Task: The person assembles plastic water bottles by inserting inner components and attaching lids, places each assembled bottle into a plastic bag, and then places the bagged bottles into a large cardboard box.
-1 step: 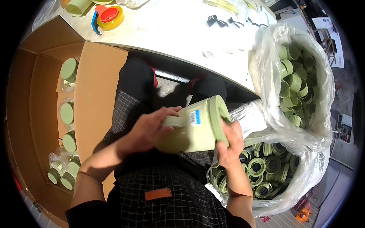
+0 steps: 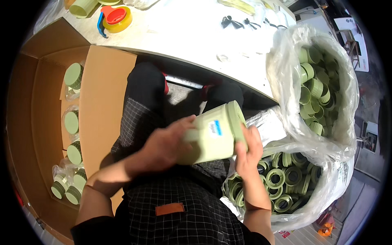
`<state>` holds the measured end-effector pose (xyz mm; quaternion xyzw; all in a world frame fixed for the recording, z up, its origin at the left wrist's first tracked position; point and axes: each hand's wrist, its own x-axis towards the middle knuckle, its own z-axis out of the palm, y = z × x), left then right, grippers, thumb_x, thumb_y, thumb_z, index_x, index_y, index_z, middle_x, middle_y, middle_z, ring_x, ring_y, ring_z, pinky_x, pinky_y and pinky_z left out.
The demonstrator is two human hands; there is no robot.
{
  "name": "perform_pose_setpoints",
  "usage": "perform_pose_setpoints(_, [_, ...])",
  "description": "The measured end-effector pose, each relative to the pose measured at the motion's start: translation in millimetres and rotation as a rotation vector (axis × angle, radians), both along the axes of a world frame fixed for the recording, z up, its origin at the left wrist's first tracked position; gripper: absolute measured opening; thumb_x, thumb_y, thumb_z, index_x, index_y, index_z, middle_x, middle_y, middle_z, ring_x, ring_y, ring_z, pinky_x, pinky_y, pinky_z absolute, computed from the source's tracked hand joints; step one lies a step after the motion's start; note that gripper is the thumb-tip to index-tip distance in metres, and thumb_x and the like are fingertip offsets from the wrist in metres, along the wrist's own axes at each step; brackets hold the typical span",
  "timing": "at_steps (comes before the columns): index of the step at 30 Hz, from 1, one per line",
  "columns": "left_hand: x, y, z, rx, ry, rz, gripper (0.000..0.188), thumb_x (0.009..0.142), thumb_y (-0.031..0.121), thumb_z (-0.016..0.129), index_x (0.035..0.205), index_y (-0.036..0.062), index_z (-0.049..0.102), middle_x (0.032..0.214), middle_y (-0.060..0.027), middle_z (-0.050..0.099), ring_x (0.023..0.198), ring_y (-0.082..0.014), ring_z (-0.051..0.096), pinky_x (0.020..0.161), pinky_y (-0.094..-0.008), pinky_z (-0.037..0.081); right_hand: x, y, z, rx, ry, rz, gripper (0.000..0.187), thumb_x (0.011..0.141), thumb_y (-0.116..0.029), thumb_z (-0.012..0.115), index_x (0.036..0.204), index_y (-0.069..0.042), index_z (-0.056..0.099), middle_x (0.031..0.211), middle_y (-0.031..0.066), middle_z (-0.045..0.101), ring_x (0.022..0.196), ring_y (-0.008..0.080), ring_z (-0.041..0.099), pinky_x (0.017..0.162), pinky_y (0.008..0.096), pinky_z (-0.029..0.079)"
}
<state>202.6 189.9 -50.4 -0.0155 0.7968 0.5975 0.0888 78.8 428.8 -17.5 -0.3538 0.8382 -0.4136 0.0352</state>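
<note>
I had the light green container (image 2: 216, 141) tilted above the lap, its rimmed end toward the right, held between both hands. The left hand (image 2: 163, 145) was clasped around the handle side, probably because that gave the body a firm anchor; blur covered those fingertips, so I couldn't tell exactly how they curled. The right hand (image 2: 248, 151) gripped the rimmed end, thumb below and fingers higher up, which seemed to let it counter the left. The blue-and-white label (image 2: 215, 128) faced me, between the two grips.

Green rings (image 2: 275, 179) filled the lower plastic bag (image 2: 300, 220) just beside the right forearm, presumably for easy reach. The cardboard box (image 2: 107, 102) stood at the left, its contents within reach of the left arm.
</note>
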Motion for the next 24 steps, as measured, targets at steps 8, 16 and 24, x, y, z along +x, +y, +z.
perform_pose_setpoints(8, [-0.1,-22.4,-14.6,-0.104,0.193,0.115,0.058,0.092,0.018,0.066,0.142,0.0007,0.042,0.132,-0.0244,0.059,0.109,-0.0449,0.065,0.094,-0.0441,0.054,2.4,-16.8,36.5,0.102,-0.032,0.138,0.048,0.096,-0.03,0.057,0.128,0.006,0.06,0.082,0.0173,0.053,0.078,0.0336,0.054,0.074,0.0397,0.045])
perform_pose_setpoints(16, [21.4,4.1,-1.3,-0.164,0.255,0.084,0.048,0.087,0.012,0.068,0.13,0.0015,0.048,0.143,-0.0215,0.053,0.096,-0.0394,0.069,0.079,-0.0413,0.057,-119.6,28.0,25.0,-0.096,-0.326,-0.021,0.071,0.105,-0.053,0.025,0.125,0.003,0.064,0.11,0.0139,0.071,0.097,0.0192,0.061,0.091,0.0349,0.047])
perform_pose_setpoints(24, [24.9,4.3,3.4,-0.117,0.145,0.028,0.046,0.083,0.001,0.066,0.126,-0.0019,0.051,0.147,-0.0259,0.048,0.118,-0.0416,0.062,0.095,-0.0407,0.054,-87.4,-32.1,-45.1,-0.087,-1.29,0.191,0.075,0.106,-0.056,0.028,0.105,0.005,0.073,0.103,0.0173,0.074,0.093,0.0228,0.07,0.094,0.0351,0.052])
